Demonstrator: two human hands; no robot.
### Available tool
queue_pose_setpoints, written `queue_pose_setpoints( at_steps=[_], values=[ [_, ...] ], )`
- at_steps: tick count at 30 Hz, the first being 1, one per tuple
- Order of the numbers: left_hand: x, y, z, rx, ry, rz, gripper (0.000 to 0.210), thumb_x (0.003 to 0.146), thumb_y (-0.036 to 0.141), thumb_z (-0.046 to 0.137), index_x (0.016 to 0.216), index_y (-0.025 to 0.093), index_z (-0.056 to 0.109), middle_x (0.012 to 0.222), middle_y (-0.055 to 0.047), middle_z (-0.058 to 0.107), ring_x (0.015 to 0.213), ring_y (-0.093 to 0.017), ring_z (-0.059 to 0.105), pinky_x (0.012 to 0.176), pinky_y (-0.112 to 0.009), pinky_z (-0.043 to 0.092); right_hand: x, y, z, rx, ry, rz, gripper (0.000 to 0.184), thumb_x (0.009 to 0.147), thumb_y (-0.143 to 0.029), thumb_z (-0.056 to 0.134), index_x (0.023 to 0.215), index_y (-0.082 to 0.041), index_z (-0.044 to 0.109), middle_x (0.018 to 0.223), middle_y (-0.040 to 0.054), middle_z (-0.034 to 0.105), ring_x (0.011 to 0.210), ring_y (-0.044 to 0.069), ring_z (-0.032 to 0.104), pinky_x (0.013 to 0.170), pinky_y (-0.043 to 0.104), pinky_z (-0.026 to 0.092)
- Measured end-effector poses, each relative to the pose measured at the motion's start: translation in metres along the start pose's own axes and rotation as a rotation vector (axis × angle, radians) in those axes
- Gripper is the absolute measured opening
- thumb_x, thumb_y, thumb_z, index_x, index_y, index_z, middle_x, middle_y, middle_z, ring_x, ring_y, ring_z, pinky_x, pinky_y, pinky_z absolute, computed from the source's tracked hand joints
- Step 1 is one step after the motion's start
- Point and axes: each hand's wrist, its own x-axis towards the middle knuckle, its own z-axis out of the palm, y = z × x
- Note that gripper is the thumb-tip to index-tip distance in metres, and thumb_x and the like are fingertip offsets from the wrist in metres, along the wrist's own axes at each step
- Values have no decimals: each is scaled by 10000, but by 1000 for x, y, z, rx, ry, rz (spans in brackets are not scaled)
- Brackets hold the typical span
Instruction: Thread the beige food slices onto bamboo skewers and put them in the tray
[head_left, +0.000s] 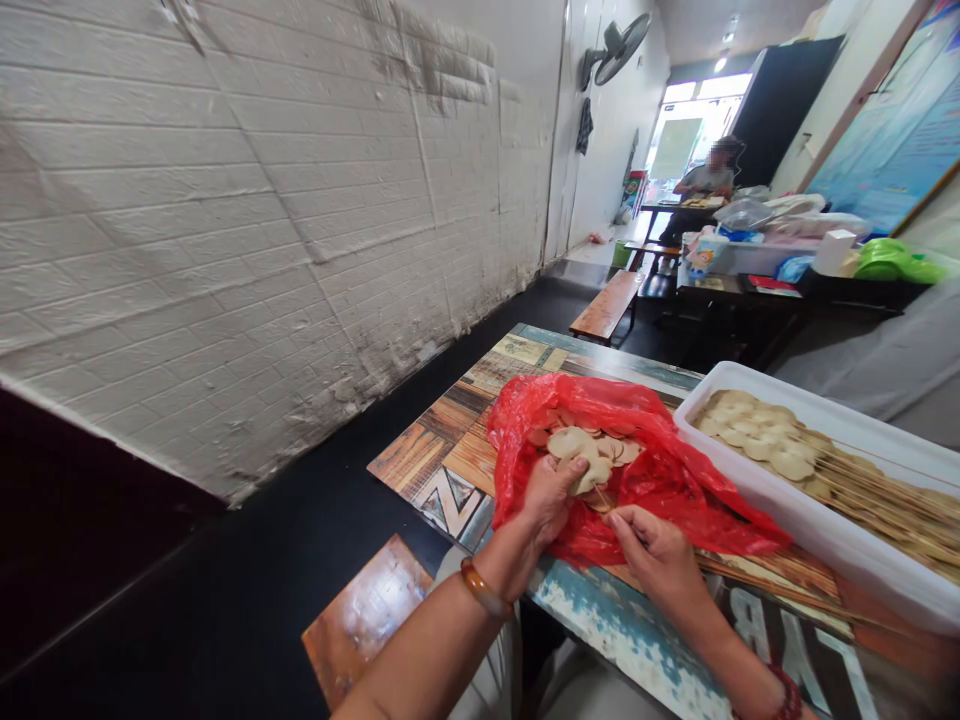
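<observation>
My left hand (553,492) is closed on several thin, pale round slices (581,455), with the thumb pressed on top of them. The fingers of my right hand (656,555) are pinched just below the slices on a thin bamboo skewer (602,497), mostly hidden by the hand. Both hands are over an open red plastic bag (675,490) spread on the patterned table (450,440). More loose slices (622,450) lie inside the bag.
To the right, a white plastic tub (720,375) holds skewers loaded with similar slices. Loose bamboo skewers (780,580) lie between bag and tub. Wooden benches (607,305) stand beyond and at the left. Farther back, a person (709,180) sits at another table.
</observation>
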Motion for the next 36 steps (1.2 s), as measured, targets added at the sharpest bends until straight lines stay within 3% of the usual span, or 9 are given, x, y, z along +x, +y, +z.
queue_pose_setpoints(
  at_steps=[7, 14, 22, 31, 36],
  values=[
    [-3, -1, 3, 13, -67, -34, 446, 530, 333, 810, 868, 72, 682, 753, -109, 688, 637, -170, 628, 652, -272, 473, 1, 1, 0, -7, 8, -23, 369, 885, -422, 385, 725, -187, 619, 534, 0, 579, 499, 146, 546, 529, 240, 417],
    [-4, 3, 2, -34, -135, -60, 445, 598, 292, 779, 959, 64, 654, 832, -125, 691, 697, -181, 643, 685, -268, 488, 1, -1, -1, 25, -11, 19, 349, 885, -402, 389, 766, -175, 625, 528, -3, 575, 474, 138, 531, 492, 236, 399],
    [1, 10, -3, -205, 83, 6, 271, 672, 316, 710, 857, 128, 647, 845, -56, 689, 785, -169, 646, 776, -264, 492, 0, -1, -2, 53, -28, -1, 339, 878, -387, 401, 713, -176, 609, 560, 2, 592, 505, 135, 546, 488, 225, 397],
    [7, 6, -9, -115, 15, 53, 321, 619, 327, 747, 859, 132, 661, 822, -90, 694, 896, -242, 634, 833, -339, 469, 0, 1, -3, 70, -48, 0, 328, 870, -374, 413, 695, -175, 606, 581, -1, 584, 552, 140, 553, 535, 228, 410],
    [4, 9, -3, -79, 16, 51, 305, 625, 329, 748, 850, 139, 671, 776, -77, 690, 815, -222, 643, 805, -336, 471, 1, 2, -2, 100, -47, 14, 315, 864, -368, 417, 713, -168, 610, 612, 14, 604, 574, 146, 557, 556, 235, 418]
  ],
)
